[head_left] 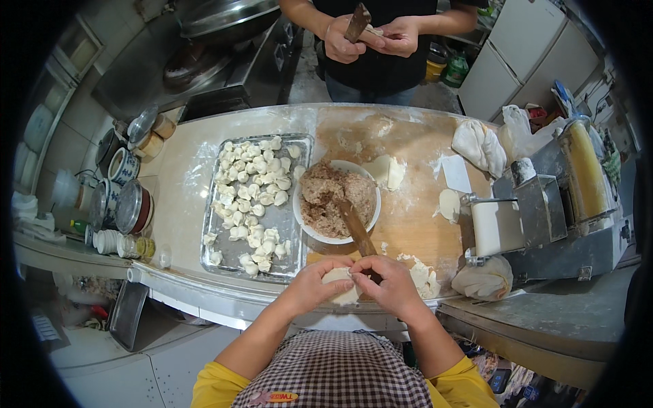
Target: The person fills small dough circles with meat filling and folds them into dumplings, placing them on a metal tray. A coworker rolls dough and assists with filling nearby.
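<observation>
Table [415,217] — bowl [297,216] between tray [296,257] and machine [498,228]

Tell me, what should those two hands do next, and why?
Perhaps pinch the edge of the dough piece, since the left hand holds it and the right hand touches its rim. What's inside is hard to see.

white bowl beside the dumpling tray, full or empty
Mostly full: brownish filling heaps across the white bowl, leaving mainly its rim showing, with a wooden stick in it.
</observation>
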`<act>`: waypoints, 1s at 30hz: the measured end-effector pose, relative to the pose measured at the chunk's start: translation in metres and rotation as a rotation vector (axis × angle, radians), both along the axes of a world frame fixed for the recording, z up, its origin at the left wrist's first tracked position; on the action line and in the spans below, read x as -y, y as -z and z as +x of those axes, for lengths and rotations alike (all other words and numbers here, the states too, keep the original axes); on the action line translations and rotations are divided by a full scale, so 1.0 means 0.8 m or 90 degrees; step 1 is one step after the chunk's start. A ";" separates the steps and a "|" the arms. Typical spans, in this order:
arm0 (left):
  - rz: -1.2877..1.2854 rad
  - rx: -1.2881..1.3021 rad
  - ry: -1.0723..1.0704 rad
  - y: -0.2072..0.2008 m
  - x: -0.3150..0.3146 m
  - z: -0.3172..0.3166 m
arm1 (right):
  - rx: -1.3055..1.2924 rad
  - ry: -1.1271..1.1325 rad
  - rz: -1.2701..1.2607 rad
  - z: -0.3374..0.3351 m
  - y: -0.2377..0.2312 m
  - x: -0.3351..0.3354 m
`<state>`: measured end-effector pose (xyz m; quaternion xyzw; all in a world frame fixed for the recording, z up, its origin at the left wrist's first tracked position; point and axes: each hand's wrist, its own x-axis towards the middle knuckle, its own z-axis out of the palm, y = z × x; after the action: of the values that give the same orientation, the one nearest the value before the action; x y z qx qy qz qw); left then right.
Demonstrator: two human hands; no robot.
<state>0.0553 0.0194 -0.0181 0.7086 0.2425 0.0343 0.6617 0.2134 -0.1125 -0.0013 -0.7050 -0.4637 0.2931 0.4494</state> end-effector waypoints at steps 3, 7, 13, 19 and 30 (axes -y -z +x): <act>-0.162 -0.104 -0.118 0.017 -0.004 -0.013 | 0.070 -0.004 0.013 0.000 0.003 0.002; -0.305 -0.146 -0.381 0.052 -0.029 -0.030 | 0.219 0.006 -0.205 0.012 -0.004 0.011; -0.445 -0.068 -0.524 0.082 -0.054 -0.023 | 0.368 0.029 -0.137 0.014 0.034 -0.006; -0.495 0.088 -0.528 0.086 -0.044 0.014 | 0.360 -0.034 -0.163 -0.001 0.043 -0.031; -0.483 0.085 -0.525 0.066 -0.034 0.020 | 0.293 -0.071 -0.063 -0.039 0.052 -0.029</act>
<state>0.0712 0.0463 -0.0709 0.2639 0.4521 0.2453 0.8160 0.1825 -0.0895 -0.0431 -0.7477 -0.5773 0.1712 0.2799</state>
